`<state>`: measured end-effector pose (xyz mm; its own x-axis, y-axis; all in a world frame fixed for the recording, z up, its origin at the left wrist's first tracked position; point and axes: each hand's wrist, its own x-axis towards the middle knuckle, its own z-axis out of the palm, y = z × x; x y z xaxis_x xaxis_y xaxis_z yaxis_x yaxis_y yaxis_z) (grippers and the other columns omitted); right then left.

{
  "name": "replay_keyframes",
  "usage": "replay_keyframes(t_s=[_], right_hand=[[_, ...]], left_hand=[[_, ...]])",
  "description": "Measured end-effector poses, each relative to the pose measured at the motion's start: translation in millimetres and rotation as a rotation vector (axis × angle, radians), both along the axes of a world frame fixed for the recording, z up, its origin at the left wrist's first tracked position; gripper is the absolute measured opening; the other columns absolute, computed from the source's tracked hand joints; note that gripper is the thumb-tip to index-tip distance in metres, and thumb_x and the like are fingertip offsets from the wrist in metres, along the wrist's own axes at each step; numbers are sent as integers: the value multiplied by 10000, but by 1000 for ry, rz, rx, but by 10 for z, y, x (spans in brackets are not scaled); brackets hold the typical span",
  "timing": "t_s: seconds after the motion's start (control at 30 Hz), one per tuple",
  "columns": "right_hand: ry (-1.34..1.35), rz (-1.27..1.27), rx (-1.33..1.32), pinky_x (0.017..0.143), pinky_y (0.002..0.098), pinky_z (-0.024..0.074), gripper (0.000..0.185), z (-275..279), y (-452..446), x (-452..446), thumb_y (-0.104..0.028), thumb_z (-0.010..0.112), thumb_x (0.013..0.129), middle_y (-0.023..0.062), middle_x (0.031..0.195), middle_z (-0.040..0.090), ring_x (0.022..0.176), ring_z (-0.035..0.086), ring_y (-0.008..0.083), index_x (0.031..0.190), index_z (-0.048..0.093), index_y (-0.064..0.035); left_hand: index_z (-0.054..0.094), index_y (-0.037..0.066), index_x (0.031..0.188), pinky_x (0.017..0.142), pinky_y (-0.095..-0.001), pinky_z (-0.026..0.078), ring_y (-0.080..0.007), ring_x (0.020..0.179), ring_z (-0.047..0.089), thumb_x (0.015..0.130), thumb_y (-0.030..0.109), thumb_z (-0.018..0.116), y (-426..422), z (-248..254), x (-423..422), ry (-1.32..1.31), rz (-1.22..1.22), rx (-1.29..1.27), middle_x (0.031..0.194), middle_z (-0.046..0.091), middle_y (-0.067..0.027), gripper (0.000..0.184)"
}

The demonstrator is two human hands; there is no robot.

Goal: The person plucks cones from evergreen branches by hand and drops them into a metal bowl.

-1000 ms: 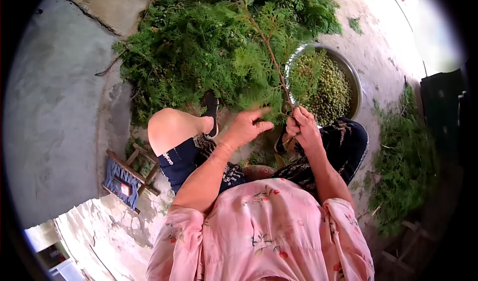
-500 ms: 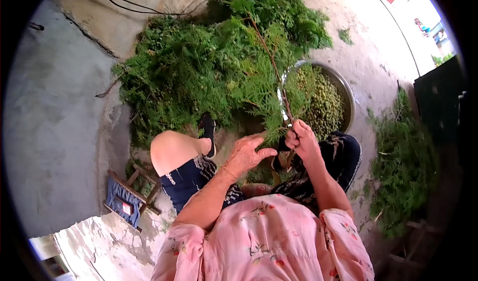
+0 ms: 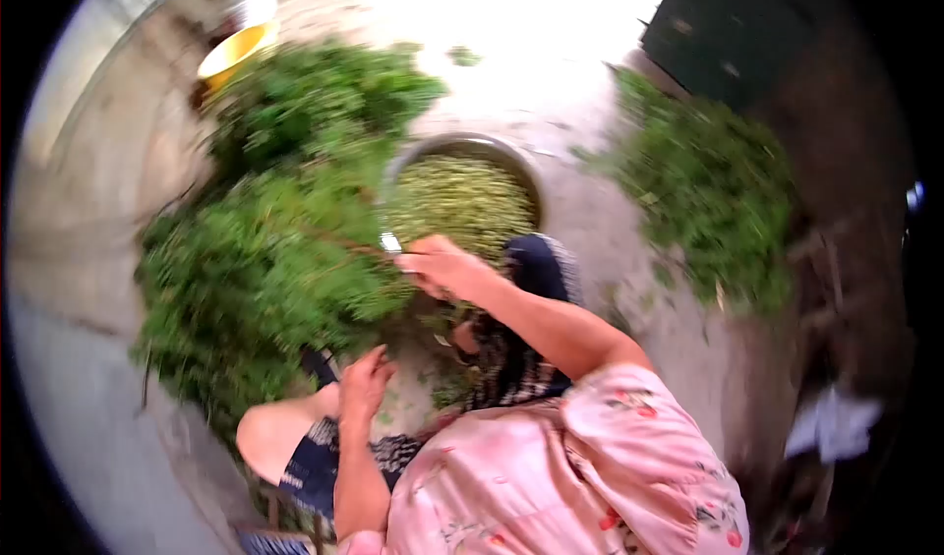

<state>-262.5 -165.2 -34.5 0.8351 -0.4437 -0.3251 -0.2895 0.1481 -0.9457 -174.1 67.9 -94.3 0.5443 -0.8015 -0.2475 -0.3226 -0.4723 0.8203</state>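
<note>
Branch [image 3: 356, 247] in right-hand grip [image 3: 441, 265]

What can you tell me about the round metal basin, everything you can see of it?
The round basin looks like silvery-grey metal, with a rounded rim. It sits upright on the ground, holding many small yellowish-green pieces, blurred here. Greenery lies along its left side; the right hand overlaps its near edge, contact unclear.

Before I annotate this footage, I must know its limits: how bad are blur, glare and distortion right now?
In the head view, blur smears the green foliage and softens the right hand; the head view also shows glare whitening the floor beyond the basin, with deep shade at far right; the head view looks wide-angle, with black, rounded edges.
</note>
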Motion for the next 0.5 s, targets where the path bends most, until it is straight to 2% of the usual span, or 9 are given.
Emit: replay_keyframes(t_s=[0.03,0.07,0.1,0.2,0.3,0.37,0.43,0.47,0.5], right_hand=[[50,-28,-36,319,289,288,345,118,-61,-17,-224,520,853,27,447,428,335,388,127,564,483,-40],[-13,-33,-32,347,279,315,374,220,-114,-75,-282,514,859,23,475,461,367,413,96,598,484,-16],[11,-32,-111,360,280,356,355,233,-248,-118,-258,508,861,25,482,471,374,431,103,623,508,6],[259,-358,-74,339,270,327,295,403,-466,-367,-234,520,852,18,508,481,366,412,104,686,573,3],[63,-667,-17,336,255,322,241,340,-903,-958,-241,538,842,-1,498,452,359,385,88,672,565,-73],[-52,-845,-344,364,230,354,183,445,-1325,-1552,-220,528,849,-1,555,463,444,428,70,708,545,-103],[-62,-1308,-172,435,269,398,222,1020,-1604,-2102,-262,505,871,23,627,533,502,444,105,736,564,-96],[-77,-1162,-555,510,305,421,221,1166,-1772,-2548,-260,515,874,68,719,580,545,468,135,798,572,-61],[-346,-1484,-327,576,338,435,211,1133,-2204,-2919,-209,541,863,93,764,595,624,503,152,912,562,-5]], left_hand=[[589,47,1052,722,-343,470,-313,809,599,729,173,628,5,8,5,-135,-124,56,874,630,-150,349],[576,59,1060,732,-371,460,-340,838,580,722,191,629,-18,85,-26,-188,-206,197,892,624,-151,367],[576,59,1060,732,-371,460,-340,838,580,722,191,629,-19,19,-25,-191,-245,186,892,624,-151,367],[567,70,1062,740,-395,453,-343,855,579,721,226,629,18,-167,-25,-256,-406,216,900,622,-162,379],[569,68,1049,749,-406,449,-347,861,576,721,254,627,-38,-152,-64,-261,-459,251,910,618,-174,382],[572,55,1038,756,-401,450,-346,867,575,715,255,630,-55,-150,-67,-276,-450,254,916,614,-186,384],[569,49,1045,763,-400,446,-344,875,575,704,244,641,-55,-191,-56,-268,-461,254,925,615,-183,399],[569,51,1049,766,-399,445,-344,876,574,698,235,647,-59,-203,-58,-272,-447,243,928,617,-181,405],[568,52,1054,770,-399,444,-343,878,574,692,227,653,-54,-212,-54,-276,-431,234,931,618,-179,411]])
